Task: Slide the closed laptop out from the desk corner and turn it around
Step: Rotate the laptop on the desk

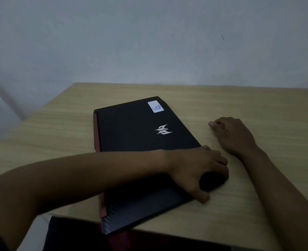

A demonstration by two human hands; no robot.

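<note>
A closed black laptop (pixel 131 131) with red trim along its left side, a silver logo and a white sticker lies on the light wooden desk (pixel 240 109). It sits at an angle, and its near corner hangs over the desk's front edge. My left hand (pixel 196 169) reaches across the lid and grips the laptop's near right corner, fingers over the right edge and thumb on the front edge. My right hand (pixel 234 136) rests on the desk just right of the laptop, fingers curled loosely, holding nothing and not touching it.
A pale wall (pixel 149 42) stands right behind the desk's far edge. The desk's left edge runs diagonally at the left, with floor beyond it. Dark clothing (pixel 73 234) shows below the front edge.
</note>
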